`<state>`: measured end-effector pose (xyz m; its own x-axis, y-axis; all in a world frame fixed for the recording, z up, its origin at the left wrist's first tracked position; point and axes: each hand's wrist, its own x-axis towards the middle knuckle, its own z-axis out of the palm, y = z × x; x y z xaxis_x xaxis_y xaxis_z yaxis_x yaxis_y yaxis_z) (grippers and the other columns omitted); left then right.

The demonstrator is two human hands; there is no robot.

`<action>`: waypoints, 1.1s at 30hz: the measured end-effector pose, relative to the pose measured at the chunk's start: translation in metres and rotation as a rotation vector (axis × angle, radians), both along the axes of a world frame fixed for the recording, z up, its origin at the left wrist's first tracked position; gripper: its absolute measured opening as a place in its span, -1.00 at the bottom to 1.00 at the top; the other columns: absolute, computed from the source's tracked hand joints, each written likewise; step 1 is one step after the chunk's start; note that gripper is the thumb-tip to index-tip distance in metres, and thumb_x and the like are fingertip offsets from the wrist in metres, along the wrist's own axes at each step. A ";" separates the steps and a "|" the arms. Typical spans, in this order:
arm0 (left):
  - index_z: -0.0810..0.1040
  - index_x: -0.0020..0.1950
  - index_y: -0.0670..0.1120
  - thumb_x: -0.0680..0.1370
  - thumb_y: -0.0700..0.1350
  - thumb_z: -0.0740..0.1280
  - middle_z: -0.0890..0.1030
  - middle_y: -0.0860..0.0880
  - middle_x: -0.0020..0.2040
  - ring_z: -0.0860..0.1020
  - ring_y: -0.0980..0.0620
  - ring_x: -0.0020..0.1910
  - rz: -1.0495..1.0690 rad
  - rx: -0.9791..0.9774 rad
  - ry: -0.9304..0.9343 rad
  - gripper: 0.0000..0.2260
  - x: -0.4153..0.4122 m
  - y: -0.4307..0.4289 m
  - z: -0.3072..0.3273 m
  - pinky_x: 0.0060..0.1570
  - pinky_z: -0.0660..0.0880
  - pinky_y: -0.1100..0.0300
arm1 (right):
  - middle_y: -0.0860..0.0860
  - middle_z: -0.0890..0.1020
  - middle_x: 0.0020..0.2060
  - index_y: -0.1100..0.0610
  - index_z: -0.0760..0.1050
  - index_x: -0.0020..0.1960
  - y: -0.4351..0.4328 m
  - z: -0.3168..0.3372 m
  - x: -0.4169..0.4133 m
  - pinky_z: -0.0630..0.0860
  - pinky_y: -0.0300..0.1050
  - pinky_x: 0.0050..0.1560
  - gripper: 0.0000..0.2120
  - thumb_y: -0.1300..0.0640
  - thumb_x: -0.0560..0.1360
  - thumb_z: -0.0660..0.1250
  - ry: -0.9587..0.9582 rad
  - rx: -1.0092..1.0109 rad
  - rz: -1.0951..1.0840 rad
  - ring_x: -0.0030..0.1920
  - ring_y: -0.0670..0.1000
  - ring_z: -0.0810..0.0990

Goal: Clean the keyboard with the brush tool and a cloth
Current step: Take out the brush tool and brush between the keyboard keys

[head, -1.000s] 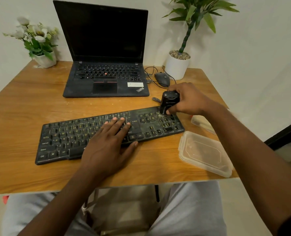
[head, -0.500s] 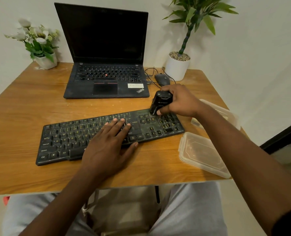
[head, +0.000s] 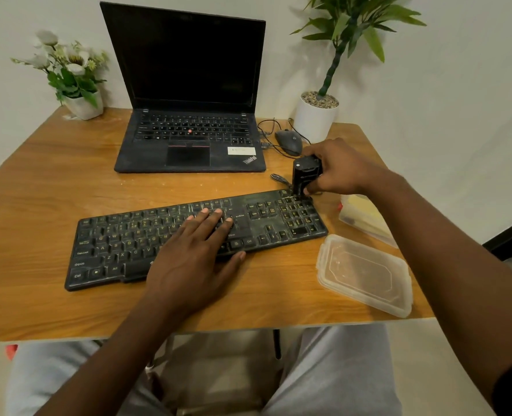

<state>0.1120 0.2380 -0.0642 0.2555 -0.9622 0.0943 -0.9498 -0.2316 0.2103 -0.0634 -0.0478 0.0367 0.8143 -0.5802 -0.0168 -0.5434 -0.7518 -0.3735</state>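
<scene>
Wooden bench (head: 53, 190) against a pale wall carries a black keyboard (head: 266, 223), lying slightly askew near the front edge. The left hand (head: 194, 250) lies flat on the keys right of centre, fingers straight and close together, thumb at the front edge. The right hand (head: 338, 168) grips a small black brush tool (head: 304, 175) upright, its lower end on the keyboard's far right corner. An open laptop (head: 188, 85) and a mouse (head: 289, 142) sit behind; a clear lid (head: 364, 274) lies at the right, a clear container (head: 362, 217) just beyond it
</scene>
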 end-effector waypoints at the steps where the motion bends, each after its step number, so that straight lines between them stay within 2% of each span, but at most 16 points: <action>1: 0.04 0.72 0.13 0.61 0.47 -0.11 0.06 0.05 0.73 -0.02 0.04 0.71 0.001 0.001 -0.001 -0.26 0.000 0.000 0.001 0.60 -0.11 0.08 | -0.11 0.65 -0.18 -0.10 0.55 -0.09 0.003 -0.002 0.005 0.40 -0.10 -0.24 -0.59 0.17 0.26 0.71 -0.012 0.020 0.017 -0.16 -0.03 0.62; 4: 0.04 0.72 0.13 0.61 0.47 -0.11 0.06 0.05 0.73 -0.01 0.03 0.71 0.002 -0.005 -0.003 -0.26 -0.002 0.000 0.002 0.58 -0.12 0.09 | -0.08 0.67 -0.17 0.01 0.59 -0.06 0.015 -0.009 0.020 0.43 -0.11 -0.22 -0.64 0.19 0.29 0.70 -0.052 0.065 0.063 -0.16 -0.05 0.64; 7: 0.06 0.72 0.13 0.61 0.47 -0.10 0.08 0.05 0.73 0.00 0.03 0.71 0.006 -0.004 -0.004 -0.26 -0.001 0.000 0.002 0.58 -0.11 0.09 | -0.07 0.70 -0.14 0.00 0.59 -0.05 0.022 -0.011 0.030 0.51 -0.12 -0.18 -0.63 0.22 0.30 0.70 -0.104 0.116 0.084 -0.12 -0.04 0.68; 13: 0.06 0.72 0.12 0.62 0.46 -0.09 0.08 0.04 0.73 0.00 0.03 0.71 0.004 -0.001 -0.009 -0.27 -0.001 0.000 0.001 0.58 -0.11 0.09 | -0.01 0.72 -0.07 0.09 0.64 0.06 0.002 -0.008 0.009 0.61 -0.01 -0.06 -0.60 0.19 0.30 0.70 -0.036 0.078 0.016 -0.04 0.03 0.70; 17: 0.04 0.72 0.13 0.62 0.46 -0.10 0.06 0.04 0.74 -0.01 0.03 0.71 0.003 0.004 -0.002 -0.27 -0.001 -0.001 0.001 0.58 -0.11 0.09 | 0.02 0.71 -0.14 0.04 0.62 -0.05 -0.010 -0.004 -0.003 0.61 0.07 -0.12 -0.61 0.17 0.24 0.73 0.021 0.012 -0.025 -0.12 0.10 0.69; 21: 0.04 0.72 0.13 0.61 0.47 -0.12 0.07 0.04 0.74 -0.01 0.02 0.71 0.002 0.000 -0.002 -0.26 0.000 -0.001 0.000 0.62 -0.05 0.06 | -0.02 0.67 -0.20 -0.01 0.58 -0.09 -0.008 -0.001 0.000 0.48 -0.06 -0.24 -0.62 0.16 0.24 0.72 0.036 -0.016 -0.011 -0.17 0.07 0.65; 25: 0.03 0.72 0.13 0.62 0.46 -0.10 0.06 0.04 0.74 -0.02 0.03 0.71 0.001 -0.001 -0.001 -0.26 0.000 -0.001 0.000 0.60 -0.10 0.08 | -0.05 0.68 -0.13 0.05 0.61 -0.01 0.009 -0.005 0.015 0.52 -0.08 -0.19 -0.63 0.17 0.29 0.70 -0.010 0.050 0.044 -0.12 -0.02 0.66; 28: 0.03 0.72 0.13 0.64 0.45 -0.07 0.06 0.04 0.74 -0.02 0.03 0.71 0.007 -0.007 -0.004 -0.29 -0.001 -0.001 0.001 0.59 -0.13 0.10 | -0.07 0.69 -0.14 0.02 0.59 -0.04 0.024 -0.009 0.029 0.50 -0.22 -0.20 -0.64 0.22 0.31 0.70 -0.094 0.141 0.070 -0.13 -0.07 0.67; 31: 0.04 0.72 0.14 0.65 0.45 -0.04 0.06 0.05 0.74 -0.01 0.03 0.71 0.010 -0.007 -0.009 -0.29 -0.001 -0.001 0.001 0.59 -0.11 0.09 | -0.03 0.71 -0.11 0.05 0.60 -0.02 0.028 -0.012 0.033 0.58 -0.15 -0.13 -0.63 0.25 0.32 0.69 -0.145 0.177 0.067 -0.09 -0.01 0.70; 33: 0.05 0.72 0.13 0.64 0.46 -0.05 0.08 0.04 0.73 0.01 0.02 0.71 0.007 -0.007 -0.003 -0.28 0.000 -0.001 0.001 0.60 -0.08 0.08 | -0.06 0.71 -0.11 0.03 0.61 -0.01 0.023 -0.011 0.026 0.55 -0.18 -0.13 -0.63 0.25 0.31 0.69 -0.141 0.176 0.049 -0.09 -0.05 0.70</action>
